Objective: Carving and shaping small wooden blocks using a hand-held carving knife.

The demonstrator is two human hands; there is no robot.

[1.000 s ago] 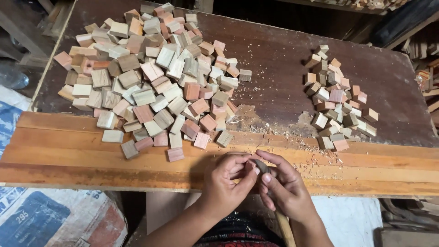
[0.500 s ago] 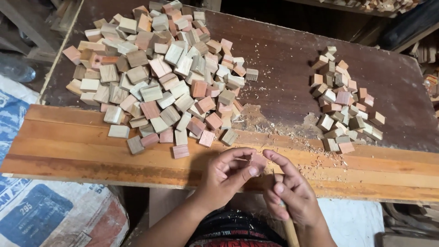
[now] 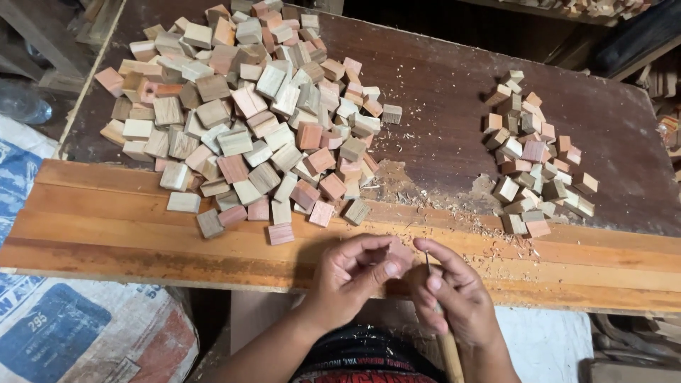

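My 2 arms are showing bare from the forearms down, with no sleeves, gloves, rings or watch on my left hand [image 3: 347,280] or right hand [image 3: 454,298]. I am wearing a black garment [image 3: 365,354] with a red printed band running along its lower part.

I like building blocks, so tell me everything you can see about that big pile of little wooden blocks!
The big pile of blocks lies on the dark brown table, at the upper left. Many small cut wooden cubes, pale tan, pinkish and brown, lie jumbled and tilted on one another. Its near edge spills onto the orange wooden plank. No hand touches it.
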